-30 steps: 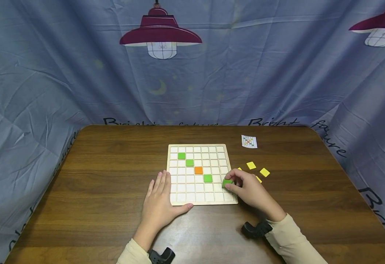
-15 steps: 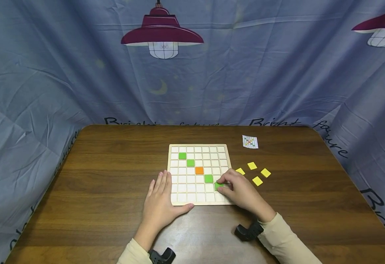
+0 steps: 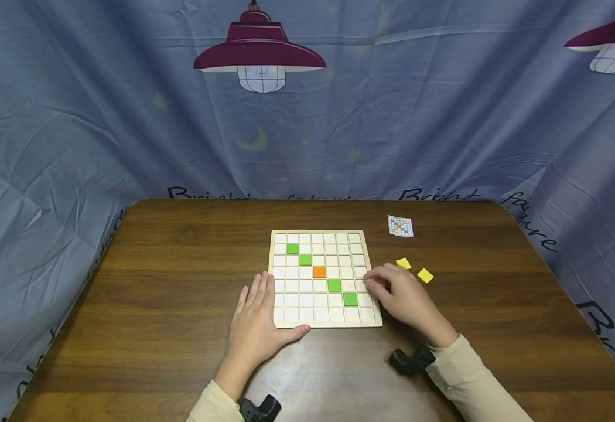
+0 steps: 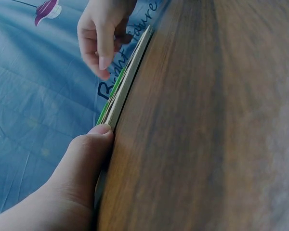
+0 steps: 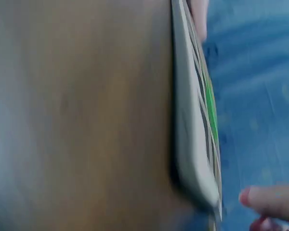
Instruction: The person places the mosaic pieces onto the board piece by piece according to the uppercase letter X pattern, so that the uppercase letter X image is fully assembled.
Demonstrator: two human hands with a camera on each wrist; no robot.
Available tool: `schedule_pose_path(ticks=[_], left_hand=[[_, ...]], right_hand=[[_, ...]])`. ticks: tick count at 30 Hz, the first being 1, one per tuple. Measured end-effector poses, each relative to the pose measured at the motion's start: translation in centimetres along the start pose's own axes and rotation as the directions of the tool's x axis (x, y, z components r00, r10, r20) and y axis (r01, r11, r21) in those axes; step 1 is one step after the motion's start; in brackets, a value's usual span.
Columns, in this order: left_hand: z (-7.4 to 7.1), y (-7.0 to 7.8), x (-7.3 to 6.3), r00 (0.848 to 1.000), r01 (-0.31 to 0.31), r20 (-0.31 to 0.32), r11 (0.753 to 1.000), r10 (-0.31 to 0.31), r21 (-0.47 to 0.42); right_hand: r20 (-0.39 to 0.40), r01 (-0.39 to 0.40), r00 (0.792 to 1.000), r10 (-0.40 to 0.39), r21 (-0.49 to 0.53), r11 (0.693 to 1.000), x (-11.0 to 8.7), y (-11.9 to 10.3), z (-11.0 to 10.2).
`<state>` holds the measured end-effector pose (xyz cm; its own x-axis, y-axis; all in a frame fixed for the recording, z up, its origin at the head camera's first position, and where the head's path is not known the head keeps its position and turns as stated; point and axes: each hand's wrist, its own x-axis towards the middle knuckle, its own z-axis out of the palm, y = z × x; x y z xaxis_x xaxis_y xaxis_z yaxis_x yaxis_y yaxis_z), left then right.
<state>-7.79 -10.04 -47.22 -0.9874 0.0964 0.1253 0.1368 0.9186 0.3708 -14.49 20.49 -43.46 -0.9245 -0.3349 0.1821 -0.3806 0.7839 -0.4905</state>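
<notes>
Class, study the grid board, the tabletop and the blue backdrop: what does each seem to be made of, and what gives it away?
Grid board: probably smooth-finished wood, going by its pale beige frame.
Tabletop: wood or a wood-look laminate, faintly glossy; brown grain streaks and a pale glare show.
Blue backdrop: likely printed fabric, matt, since it hangs in soft folds and creases.
</notes>
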Motion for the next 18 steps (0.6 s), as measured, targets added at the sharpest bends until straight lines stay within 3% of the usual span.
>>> schedule_pose_path(ticks=[5, 9, 18], left_hand=[[0.0, 0.0, 0.0, 1.0, 0.001, 0.007, 1.0, -0.001, 0.006], [0.1, 0.1, 0.1, 1.0, -0.002, 0.005, 1.0, 0.002, 0.005], [0.0, 0.1, 0.0, 1.0, -0.003, 0.002, 1.0, 0.003, 0.008]], right_hand=[[-0.004, -0.15, 0.988, 0.152, -0.18, 0.972, 0.9, 3.1, -2.4], [0.066, -0.175, 0.978, 0.198, -0.257, 0.951, 1.0, 4.9, -3.5], [0.095, -0.219, 0.967, 0.236, -0.163, 0.962, 1.9, 6.1, -3.8]])
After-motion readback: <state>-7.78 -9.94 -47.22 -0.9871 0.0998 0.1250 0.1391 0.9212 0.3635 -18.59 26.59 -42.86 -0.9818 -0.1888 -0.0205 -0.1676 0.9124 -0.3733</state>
